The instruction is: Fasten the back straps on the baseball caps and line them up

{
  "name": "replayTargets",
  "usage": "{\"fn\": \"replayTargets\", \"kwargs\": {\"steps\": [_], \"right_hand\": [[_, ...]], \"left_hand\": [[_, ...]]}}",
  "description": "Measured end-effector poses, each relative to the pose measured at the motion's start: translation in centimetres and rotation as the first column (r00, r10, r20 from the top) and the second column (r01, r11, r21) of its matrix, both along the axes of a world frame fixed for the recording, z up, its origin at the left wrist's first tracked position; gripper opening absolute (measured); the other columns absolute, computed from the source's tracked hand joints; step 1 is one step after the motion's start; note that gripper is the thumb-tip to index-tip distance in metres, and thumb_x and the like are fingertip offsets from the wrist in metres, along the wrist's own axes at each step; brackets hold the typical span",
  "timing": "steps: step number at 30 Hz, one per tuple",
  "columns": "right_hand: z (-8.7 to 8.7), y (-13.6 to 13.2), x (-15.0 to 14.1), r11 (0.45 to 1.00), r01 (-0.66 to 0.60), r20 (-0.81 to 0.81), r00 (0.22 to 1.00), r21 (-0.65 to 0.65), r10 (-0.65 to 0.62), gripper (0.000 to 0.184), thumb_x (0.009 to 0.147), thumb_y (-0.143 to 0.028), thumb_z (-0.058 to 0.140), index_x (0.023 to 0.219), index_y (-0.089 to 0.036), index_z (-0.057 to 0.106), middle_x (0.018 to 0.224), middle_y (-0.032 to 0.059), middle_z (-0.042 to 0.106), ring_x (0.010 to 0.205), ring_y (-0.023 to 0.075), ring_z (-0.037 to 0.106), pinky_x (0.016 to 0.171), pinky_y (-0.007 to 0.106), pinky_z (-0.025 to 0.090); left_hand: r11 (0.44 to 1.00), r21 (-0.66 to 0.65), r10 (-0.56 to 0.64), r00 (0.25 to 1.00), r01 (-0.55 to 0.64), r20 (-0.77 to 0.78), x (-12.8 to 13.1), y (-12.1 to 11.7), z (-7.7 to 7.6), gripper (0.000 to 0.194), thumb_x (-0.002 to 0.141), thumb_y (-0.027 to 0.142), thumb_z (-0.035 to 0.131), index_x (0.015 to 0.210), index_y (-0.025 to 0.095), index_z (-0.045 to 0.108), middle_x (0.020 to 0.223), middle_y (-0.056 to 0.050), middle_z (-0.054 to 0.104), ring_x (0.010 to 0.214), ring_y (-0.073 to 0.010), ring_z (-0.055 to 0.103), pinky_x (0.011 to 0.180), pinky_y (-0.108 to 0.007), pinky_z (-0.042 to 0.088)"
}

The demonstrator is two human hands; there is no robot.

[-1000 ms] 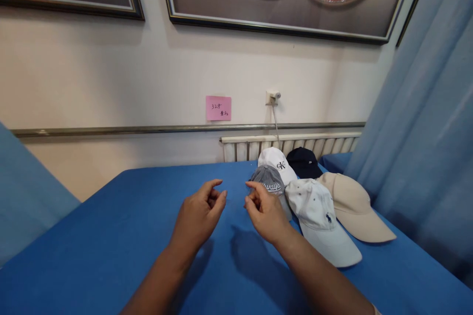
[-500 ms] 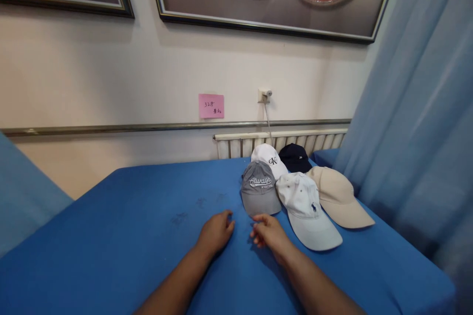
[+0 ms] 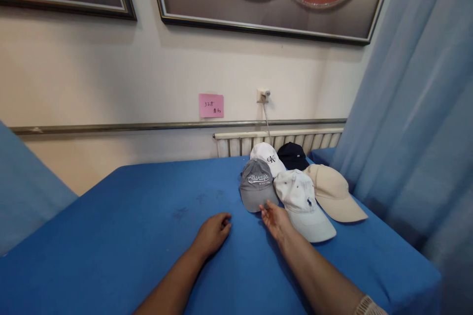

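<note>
My right hand (image 3: 275, 219) is at the front right edge of a grey baseball cap (image 3: 257, 184) with "Always" lettering, its fingertips against the brim and its fingers parted. Whether they press on the brim is hard to tell. Resting on the blue cloth, my left hand (image 3: 214, 231) is loosely bent and holds nothing, with a gap between thumb and fingers. Right of the grey cap lies a white cap (image 3: 297, 192) with a small dark rider emblem, partly behind my right forearm. A white cap with CK letters (image 3: 264, 152) sits behind the grey one.
A navy cap (image 3: 291, 155) and a beige cap (image 3: 332, 192) lie at the back right of the blue-covered table (image 3: 121, 246). Behind stand a radiator (image 3: 236, 146) and a wall rail (image 3: 111, 128). Blue curtains (image 3: 402, 108) hang on the right and at the left edge.
My right hand has moved forward to the grey cap's brim and turned its palm more upward. My left hand has barely moved. The caps keep their arrangement.
</note>
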State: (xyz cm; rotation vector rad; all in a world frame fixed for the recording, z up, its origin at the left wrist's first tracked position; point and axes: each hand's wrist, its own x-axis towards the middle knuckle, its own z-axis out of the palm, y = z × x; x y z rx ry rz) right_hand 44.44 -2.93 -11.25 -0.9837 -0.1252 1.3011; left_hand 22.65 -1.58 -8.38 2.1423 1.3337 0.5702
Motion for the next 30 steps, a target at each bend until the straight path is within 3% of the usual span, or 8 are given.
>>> {"fn": "replayTargets", "kwargs": {"steps": [2,5,8,12,15,22,27,30], "right_hand": [[0.0,1.1,-0.5,1.000,-0.023,0.014,1.000,0.001,0.023,0.022,0.077,-0.018,0.067,0.070,-0.021,0.047,0.059,-0.0036,0.055,0.052,0.0112,0.062,0.040,0.017,0.046],[0.1,1.9,-1.5,0.995,-0.094,0.033,0.995,0.023,0.094,0.024,0.075,-0.018,0.068,0.067,-0.021,0.045,0.052,-0.0063,0.049,0.041,0.0077,0.050,0.035,0.015,0.038],[0.2,1.7,-2.2,0.976,-0.201,0.056,0.979,0.084,0.197,0.024,0.072,-0.020,0.070,0.067,-0.020,0.046,0.050,-0.0085,0.043,0.037,0.0042,0.038,0.035,0.014,0.034],[0.1,1.0,-2.0,0.938,-0.314,0.129,0.946,0.144,0.297,0.024,0.069,-0.026,0.073,0.068,-0.018,0.051,0.046,-0.0106,0.037,0.035,0.0033,0.028,0.036,0.016,0.030],[-0.3,1.2,-0.8,0.936,-0.323,0.199,0.935,0.138,0.294,0.028,0.064,-0.029,0.077,0.067,-0.017,0.052,0.042,-0.0110,0.036,0.035,0.0041,0.028,0.035,0.017,0.027],[-1.0,1.9,2.5,0.973,-0.217,0.321,0.930,0.083,0.180,0.028,0.066,-0.035,0.076,0.073,-0.018,0.054,0.046,-0.0100,0.043,0.037,0.0046,0.034,0.037,0.017,0.031],[-0.8,1.5,2.2,0.960,-0.274,0.378,0.896,0.057,0.233,0.029,0.068,-0.038,0.074,0.082,-0.016,0.060,0.047,-0.0083,0.046,0.037,0.0055,0.036,0.037,0.018,0.031],[-0.7,1.4,1.6,0.951,-0.305,0.414,0.873,0.051,0.258,0.036,0.068,-0.042,0.074,0.086,-0.014,0.062,0.047,-0.0073,0.047,0.036,0.0060,0.036,0.037,0.019,0.030]], "left_hand": [[0.994,-0.095,0.071,0.981,-0.055,0.182,0.0,0.3,-0.2,0.029,0.076,0.031,0.062,0.102,0.020,0.068,0.085,-0.005,0.070,0.083,-0.0224,0.063,0.079,-0.032,0.045],[0.956,-0.270,0.232,0.870,-0.119,0.436,-0.3,0.9,-0.2,0.040,0.072,0.041,0.069,0.103,0.017,0.066,0.089,-0.008,0.070,0.084,-0.0237,0.064,0.080,-0.035,0.049],[0.898,-0.438,0.326,0.732,-0.042,0.598,-1.2,1.6,0.6,0.047,0.082,0.054,0.059,0.108,0.015,0.062,0.102,-0.013,0.070,0.090,-0.0232,0.067,0.082,-0.036,0.052],[0.760,-0.606,0.562,0.229,0.237,0.795,-2.9,2.5,1.9,0.028,0.092,0.041,0.052,0.104,0.017,0.062,0.096,-0.008,0.073,0.086,-0.0191,0.069,0.084,-0.033,0.054],[0.734,-0.627,0.647,0.014,0.260,0.762,-3.8,3.0,2.3,0.016,0.093,0.027,0.051,0.103,0.018,0.061,0.086,-0.004,0.073,0.078,-0.0177,0.070,0.078,-0.033,0.056],[0.674,-0.641,0.709,-0.076,0.368,0.701,-4.6,3.7,1.9,0.026,0.093,0.032,0.044,0.105,0.012,0.055,0.085,-0.011,0.070,0.073,-0.0182,0.069,0.065,-0.028,0.059],[0.678,-0.631,0.713,-0.129,0.377,0.689,-5.6,3.6,2.3,0.036,0.095,0.037,0.039,0.110,0.009,0.056,0.077,-0.010,0.069,0.056,-0.0137,0.064,0.047,-0.019,0.053],[0.678,-0.638,0.712,-0.108,0.366,0.694,-5.8,3.4,2.6,0.035,0.096,0.038,0.040,0.106,0.010,0.059,0.074,-0.009,0.070,0.050,-0.0120,0.062,0.036,-0.016,0.046]]}}
